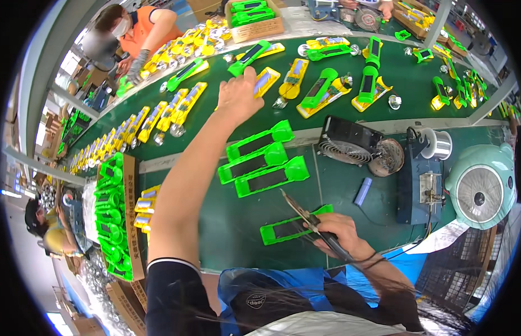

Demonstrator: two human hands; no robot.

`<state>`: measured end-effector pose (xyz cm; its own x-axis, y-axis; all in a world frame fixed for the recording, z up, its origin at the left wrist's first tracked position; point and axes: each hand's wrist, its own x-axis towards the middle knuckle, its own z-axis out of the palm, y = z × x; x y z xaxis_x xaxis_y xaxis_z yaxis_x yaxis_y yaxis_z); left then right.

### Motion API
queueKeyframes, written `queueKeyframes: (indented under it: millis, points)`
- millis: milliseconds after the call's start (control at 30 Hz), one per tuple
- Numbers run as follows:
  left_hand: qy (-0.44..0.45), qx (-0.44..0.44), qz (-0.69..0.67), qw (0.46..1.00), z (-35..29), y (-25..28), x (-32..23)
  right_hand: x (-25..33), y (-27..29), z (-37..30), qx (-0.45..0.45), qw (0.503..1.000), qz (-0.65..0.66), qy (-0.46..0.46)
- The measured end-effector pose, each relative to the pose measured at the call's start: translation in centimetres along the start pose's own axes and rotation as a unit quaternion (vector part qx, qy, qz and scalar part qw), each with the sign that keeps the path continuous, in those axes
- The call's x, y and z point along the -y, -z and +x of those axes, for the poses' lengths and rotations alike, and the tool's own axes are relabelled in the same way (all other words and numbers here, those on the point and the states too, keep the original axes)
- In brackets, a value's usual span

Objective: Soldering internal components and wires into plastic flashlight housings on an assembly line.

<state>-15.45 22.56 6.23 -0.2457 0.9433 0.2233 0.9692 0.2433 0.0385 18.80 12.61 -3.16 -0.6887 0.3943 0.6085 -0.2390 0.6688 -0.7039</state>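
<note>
My left hand [241, 96] reaches over the belt with curled fingers. Its fingertips meet the lower end of a green casing with a dark panel [252, 57], and a yellow lamp body [266, 82] lies against it; what the fingers grip is hidden. In my right hand [340, 231] is a soldering iron [327, 238], its pointed tip aimed up and left. Beneath the iron a green casing [280, 230] lies on the bench. Three more green casings [263, 180] rest in a stack of rows beyond it.
Several yellow lamp bodies [151, 120] line the green belt [215, 126]. A box of green casings [129, 224] stands left. To the right are a black fan [350, 140], a blue solder feeder [420, 190] with a solder spool [438, 144], a purple cylinder [363, 191] and a pale-green fan [480, 187]. Co-workers sit across the belt.
</note>
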Motion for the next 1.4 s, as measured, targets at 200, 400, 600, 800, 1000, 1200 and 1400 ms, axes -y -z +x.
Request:
queueKeyframes:
  millis: [200, 400, 600, 800, 1000, 1200, 1400]
  points:
    - [-0.034, 0.15, -0.197, 0.968, -22.1, 7.1, 1.8, -0.9, -3.5, 3.1, -0.007, 0.995, -0.027, -0.092]
    - [0.206, 0.173, -0.673, 0.69, -33.5, 3.6, -1.3, -1.6, -4.7, 5.1, -0.067, 0.99, 0.059, -0.106]
    - [0.235, 0.183, -0.726, 0.62, -31.9, 1.9, -4.9, 0.1, 0.6, 3.2, -0.109, 0.993, -0.049, -0.014]
    - [0.011, -0.025, -0.388, 0.921, -28.2, 1.0, -6.1, 3.1, 1.2, -4.2, -0.232, 0.918, 0.223, -0.23]
    - [0.085, -0.027, -0.52, 0.849, -26.2, -1.0, -7.9, 2.8, -0.1, -4.7, -0.215, 0.89, 0.259, -0.309]
    - [0.102, 0.008, -0.524, 0.846, -26.4, -0.8, -7.5, 3.6, -0.2, -3.2, -0.186, 0.883, 0.214, -0.373]
    - [-0.027, -0.021, -0.334, 0.942, -26.5, 0.1, -8.1, 3.8, -0.2, -2.8, -0.137, 0.904, 0.178, -0.365]
